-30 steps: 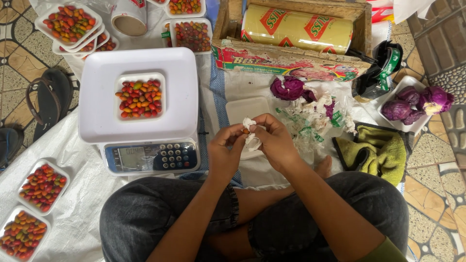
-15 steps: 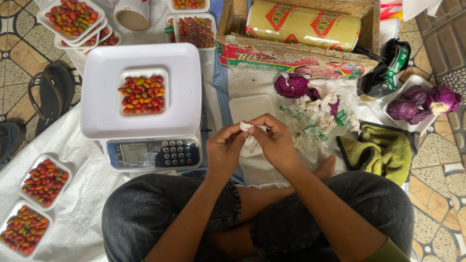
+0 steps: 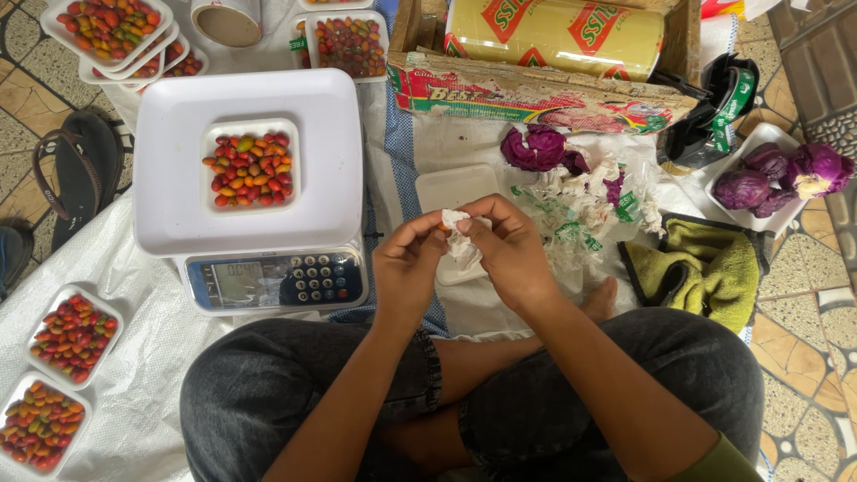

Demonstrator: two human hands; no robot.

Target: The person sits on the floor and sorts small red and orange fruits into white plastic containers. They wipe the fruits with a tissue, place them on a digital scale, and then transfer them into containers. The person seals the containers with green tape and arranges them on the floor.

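Item: crumpled white paper scrap [image 3: 461,237] pinched between fingertips of left hand [image 3: 406,263] and right hand [image 3: 511,250], being worked apart; next calls for a steady pull.

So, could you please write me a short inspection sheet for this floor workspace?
Surface: white sheet over tiled floor.
Job's things: white crumpled wad, pinched between both hands.
Clutter: scale bearing a chilli tray; more chilli trays; purple cabbages; yellow film roll; green cloth.
Grippers: left hand and right hand, both closed on the wad.
Cables: nothing seen.
Surroundings: sandals beside the sheet.
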